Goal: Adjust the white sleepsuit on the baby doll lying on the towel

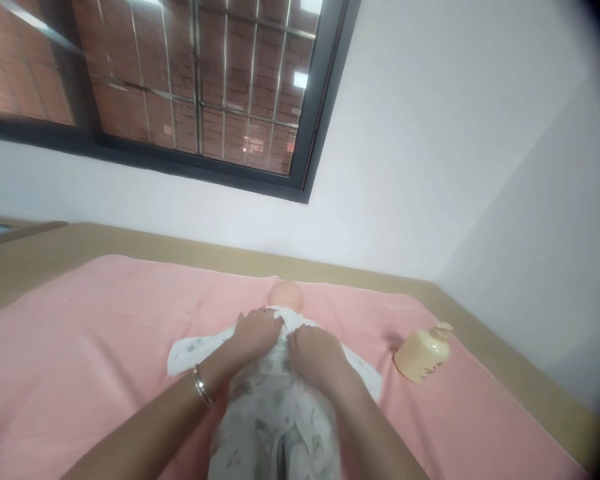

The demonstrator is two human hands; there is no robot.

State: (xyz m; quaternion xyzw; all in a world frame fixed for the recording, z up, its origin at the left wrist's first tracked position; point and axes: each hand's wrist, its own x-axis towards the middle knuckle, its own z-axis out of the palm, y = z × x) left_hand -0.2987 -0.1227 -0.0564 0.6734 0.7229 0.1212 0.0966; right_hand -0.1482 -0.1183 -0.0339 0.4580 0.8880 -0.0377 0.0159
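Note:
A baby doll (285, 295) lies on its back, its bald head toward the wall. It wears a white baby outfit (275, 407) with a small pale print, sleeves spread out to both sides. At the neckline, my left hand (260, 331) pinches the cloth, fingers curled in. My right hand (314, 350) grips the same front opening just beside it, a little lower. The fingertips of both hands are partly hidden by the fabric and knuckles. A silver bangle (203, 387) circles my left wrist.
A pink sheet (130, 320) covers the wooden surface (170, 248) under the doll. To the right stands a yellow pump bottle (423, 355), tilted in view. A white wall (405, 133) and a dark-framed window (300, 180) with bars rise behind.

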